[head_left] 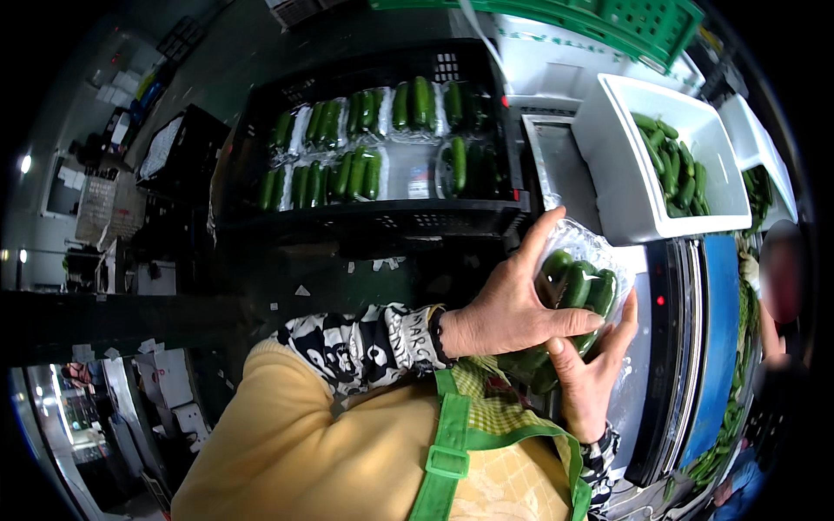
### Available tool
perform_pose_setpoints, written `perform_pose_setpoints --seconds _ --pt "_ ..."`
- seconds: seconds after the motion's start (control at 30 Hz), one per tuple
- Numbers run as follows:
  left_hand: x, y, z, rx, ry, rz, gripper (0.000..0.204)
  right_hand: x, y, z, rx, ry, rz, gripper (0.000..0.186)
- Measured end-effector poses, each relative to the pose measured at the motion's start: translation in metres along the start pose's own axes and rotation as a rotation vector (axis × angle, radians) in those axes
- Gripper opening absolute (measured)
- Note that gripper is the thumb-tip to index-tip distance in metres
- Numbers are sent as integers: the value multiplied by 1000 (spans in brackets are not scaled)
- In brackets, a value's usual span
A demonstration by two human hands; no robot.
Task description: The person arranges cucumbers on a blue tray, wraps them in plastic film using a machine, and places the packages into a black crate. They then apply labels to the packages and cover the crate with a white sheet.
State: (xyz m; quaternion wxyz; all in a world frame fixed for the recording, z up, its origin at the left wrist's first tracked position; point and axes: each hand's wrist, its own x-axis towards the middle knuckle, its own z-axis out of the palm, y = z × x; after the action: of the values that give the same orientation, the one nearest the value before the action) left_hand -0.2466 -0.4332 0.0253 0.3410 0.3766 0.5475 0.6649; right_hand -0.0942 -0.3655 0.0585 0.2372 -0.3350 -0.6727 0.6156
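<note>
My left hand [521, 317] and my right hand [591, 365] grip a plastic-wrapped pack of small cucumbers [582, 286] over the steel work surface at the right, fingers around its sides and both thumbs across it. A black crate [365, 217] beyond my hands holds several similar wrapped packs [356, 178] in two rows. A white foam box [591, 156] of loose cucumbers [673, 174] sits to the right, next to a steel tray [560, 143].
A machine [656, 365] and blue conveyor [708, 347] run down the right, with more cucumbers [730, 417] and a co-worker's gloved hand [747, 269] beyond. A green crate [651, 35] is at the top, another foam box [751, 139] far right, dark boxes [174, 148] left.
</note>
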Motion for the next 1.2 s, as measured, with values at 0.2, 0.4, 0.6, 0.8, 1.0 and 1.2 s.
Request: perform_pose_setpoints --seconds 0.2,0.4,0.6,0.8,1.0,1.2 --pt "54 2 -140 114 -204 -177 43 70 -27 40 339 -91 37 81" --pt "94 -124 -316 931 -418 268 23 177 -10 146 454 -308 168 62" --pt "63 -119 -335 1006 -642 363 12 236 59 237 95 -232 233 86" --pt "45 -122 -359 1005 -553 417 9 244 90 262 -206 -413 303 76" --pt "33 -132 -351 1010 -435 402 12 248 102 252 -246 -479 362 75" --pt "33 -139 -349 920 -365 443 14 241 96 253 -585 -560 269 93"
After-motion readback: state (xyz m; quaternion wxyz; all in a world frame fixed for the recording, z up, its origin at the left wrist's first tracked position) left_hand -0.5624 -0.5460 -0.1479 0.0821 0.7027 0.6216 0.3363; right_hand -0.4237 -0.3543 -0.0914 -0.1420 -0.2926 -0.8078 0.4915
